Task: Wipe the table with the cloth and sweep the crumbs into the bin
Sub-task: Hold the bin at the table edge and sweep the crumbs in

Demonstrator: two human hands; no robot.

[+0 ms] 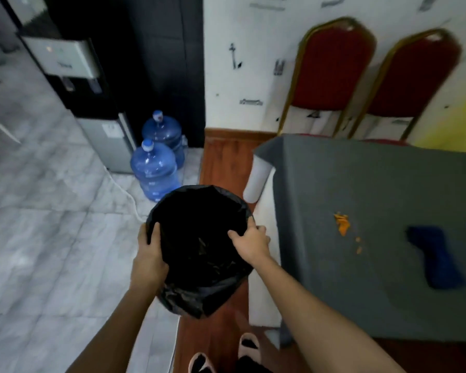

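Observation:
A bin lined with a black bag [199,211] is held in front of me, just left of the table. My left hand [148,254] grips its left rim and my right hand [252,242] grips its right rim. The table has a grey cloth cover [361,278]. Orange crumbs [342,223] lie in a small pile on it, with a few loose bits trailing toward me. A dark blue cloth [433,257] lies crumpled to the right of the crumbs, touched by neither hand.
Two blue water jugs [156,168] stand on the tiled floor beside a water dispenser [73,76]. Two red chairs [331,68] stand against the wall behind the table. A white table leg [256,181] shows at the near corner. My feet [226,354] are below.

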